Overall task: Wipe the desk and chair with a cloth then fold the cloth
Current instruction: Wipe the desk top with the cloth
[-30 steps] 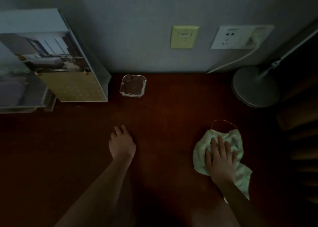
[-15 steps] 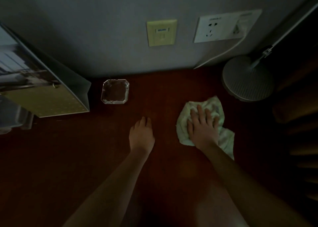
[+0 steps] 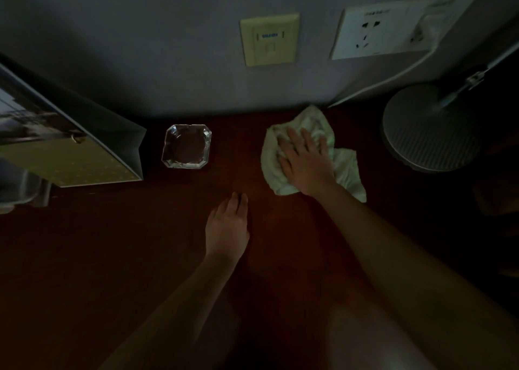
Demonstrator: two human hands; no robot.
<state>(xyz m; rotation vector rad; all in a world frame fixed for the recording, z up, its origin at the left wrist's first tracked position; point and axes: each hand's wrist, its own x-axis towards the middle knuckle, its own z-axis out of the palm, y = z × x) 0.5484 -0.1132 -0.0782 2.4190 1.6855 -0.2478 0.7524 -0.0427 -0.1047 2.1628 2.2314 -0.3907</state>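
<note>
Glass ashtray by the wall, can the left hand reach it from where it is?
Probably yes. The left hand rests on the desk holding nothing, and only bare wood shows between it and the glass ashtray, which sits a little ahead and to its left.

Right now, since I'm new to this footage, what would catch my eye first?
The pale cloth stands out against the dark red desk, pressed under the right hand near the wall. Left of it sits a glass ashtray; the left hand rests on the desk.

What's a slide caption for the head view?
Right hand presses crumpled pale green cloth onto dark red wooden desk; left hand rests nearby.
</note>
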